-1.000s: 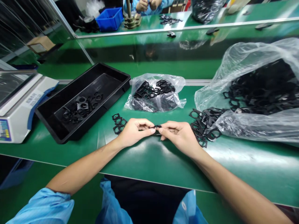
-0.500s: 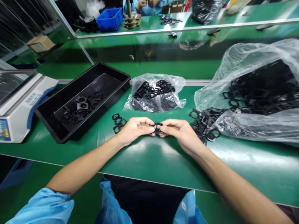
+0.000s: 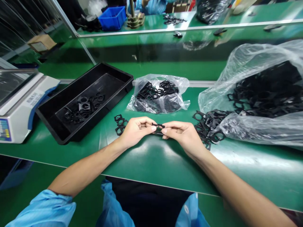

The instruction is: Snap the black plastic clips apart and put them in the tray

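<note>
Between my two hands is a small black plastic ring-shaped part (image 3: pixel 159 125), held just above the green table. My left hand (image 3: pixel 138 130) pinches its left side between thumb and fingers. On its right side, my right hand (image 3: pixel 180 132) pinches it the same way. Fingers hide both ends of the part, so I cannot tell whether it is one piece or two. Several loose black ring parts (image 3: pixel 120 123) lie just left of my left hand. A pile of similar black parts (image 3: pixel 209 124) lies right of my right hand.
A black tray (image 3: pixel 118 91) with several parts stands at the left, beside a white scale (image 3: pixel 23 110). Behind my hands sits a small clear bag (image 3: pixel 158 105) of black parts. A large clear bag (image 3: pixel 255 126) spills parts at the right. Across the bench is a co-worker's blue sleeve (image 3: pixel 156 7).
The black part has turned between my fingers, and its ring opening shows more clearly. Both hands stay in nearly the same place. The view has shifted slightly.
</note>
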